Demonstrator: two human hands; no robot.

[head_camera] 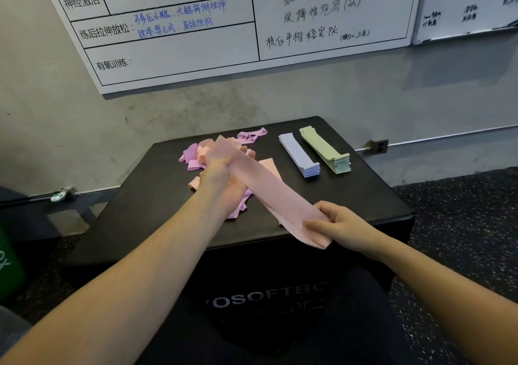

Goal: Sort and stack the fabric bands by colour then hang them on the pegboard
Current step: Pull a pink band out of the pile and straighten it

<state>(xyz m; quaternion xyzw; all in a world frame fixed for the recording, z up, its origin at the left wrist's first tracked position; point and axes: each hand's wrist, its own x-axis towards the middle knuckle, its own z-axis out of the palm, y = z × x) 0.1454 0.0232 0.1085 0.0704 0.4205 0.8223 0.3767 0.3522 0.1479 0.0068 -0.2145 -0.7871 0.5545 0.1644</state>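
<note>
Soft, even indoor light fills the scene, moderately bright, seeming to come from overhead and leaving no harsh shadows. The whiteboard (179, 28) casts a faint blurred shadow on the grey wall (196, 106) below its lower edge, and a broader dim patch lies on the wall under the second board (468, 2) at right. The black box top (364, 196) shows a dull sheen without glare. Wide-angle distortion bends the board edges and stretches the forearms at the bottom corners. Detail is soft throughout, and the handwriting on the right board is too smeared to read
</note>
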